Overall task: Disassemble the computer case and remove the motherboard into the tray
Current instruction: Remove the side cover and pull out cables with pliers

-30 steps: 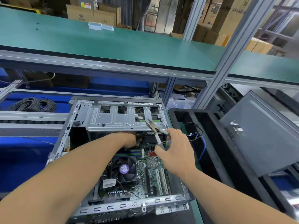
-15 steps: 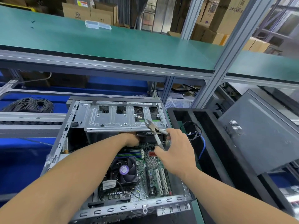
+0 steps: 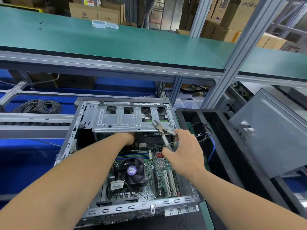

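While the coil of dark cable [image 3: 39, 106] lies off at the far left on the blue surface, the computer case [image 3: 79, 127] sits open in front of you on the green counter [image 3: 206, 214], its bare metal frame and drive cage [image 3: 131, 119] uppermost. Your left hand [image 3: 128, 138] reaches under that cage; its fingers are hidden there, so you cannot tell whether they grip anything. Below it the motherboard [image 3: 150, 175] is still inside the case, green, with a black fan [image 3: 132, 171] bearing a purple label, memory sticks above it and white slots to the right. Your right hand [image 3: 184, 152] is closed around the handles of the cutters [image 3: 162, 130], whose tip points up-left over the cage edge. Just right of the case stands the black tray [image 3: 221, 146], holding loose black and blue wires [image 3: 205, 135]. A grey side panel [image 3: 269, 133] leans at the far right.
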